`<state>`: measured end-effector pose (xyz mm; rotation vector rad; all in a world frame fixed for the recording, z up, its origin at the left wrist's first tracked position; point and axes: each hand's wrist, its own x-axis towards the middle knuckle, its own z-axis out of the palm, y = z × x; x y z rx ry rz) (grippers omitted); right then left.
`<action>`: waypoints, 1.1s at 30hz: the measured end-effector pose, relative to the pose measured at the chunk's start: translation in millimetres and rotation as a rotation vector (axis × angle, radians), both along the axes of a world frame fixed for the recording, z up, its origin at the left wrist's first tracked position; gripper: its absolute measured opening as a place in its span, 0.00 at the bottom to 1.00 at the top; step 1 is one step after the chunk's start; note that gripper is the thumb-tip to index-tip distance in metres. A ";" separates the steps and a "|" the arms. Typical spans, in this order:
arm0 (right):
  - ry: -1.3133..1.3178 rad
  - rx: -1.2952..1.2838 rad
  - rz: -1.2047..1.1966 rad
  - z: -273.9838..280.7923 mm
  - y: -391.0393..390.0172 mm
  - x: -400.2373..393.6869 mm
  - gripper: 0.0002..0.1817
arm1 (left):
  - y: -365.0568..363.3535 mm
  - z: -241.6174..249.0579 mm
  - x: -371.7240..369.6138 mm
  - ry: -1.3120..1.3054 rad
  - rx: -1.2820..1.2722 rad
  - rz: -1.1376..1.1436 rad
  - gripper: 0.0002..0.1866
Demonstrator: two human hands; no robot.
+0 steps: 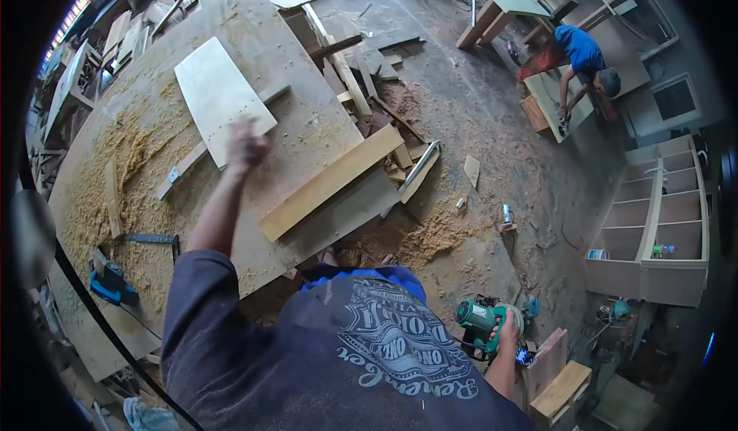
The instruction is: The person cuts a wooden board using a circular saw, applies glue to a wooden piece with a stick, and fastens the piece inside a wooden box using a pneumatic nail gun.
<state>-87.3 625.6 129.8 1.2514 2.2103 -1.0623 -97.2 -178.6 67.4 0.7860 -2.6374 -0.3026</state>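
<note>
My left hand [247,145] reaches out over the workbench [154,223] and rests, blurred, on the near corner of a pale plywood panel [219,93]; whether its fingers grip the panel is unclear. A long wooden plank [330,183] lies diagonally just right of that hand. Down at my right side, my right hand [507,329] holds a green power router [483,322] by its body, off the bench and above the floor.
Sawdust covers the bench's left half. A blue tool [110,281], a metal square [154,239] and a thin strip [184,166] lie on it. Offcuts litter the floor. A shelf carcass [661,216] stands at right. Another person in blue [580,54] bends over a board.
</note>
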 end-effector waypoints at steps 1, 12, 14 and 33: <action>0.000 0.001 -0.033 2.9 -4.9 5.3 0.31 | 16.9 -29.4 -27.6 0.059 0.203 -0.222 0.29; -0.148 -0.172 -0.090 -47.5 32.1 24.3 0.31 | 169.1 46.4 -109.6 -0.337 0.677 -0.156 0.39; -0.149 -0.105 0.035 -45.2 28.6 10.5 0.31 | 138.6 108.4 -104.8 -0.103 0.678 -0.174 0.31; 0.005 -0.136 0.400 -90.2 38.6 -155.8 0.32 | 200.0 -4.6 75.2 -0.342 1.516 0.574 0.22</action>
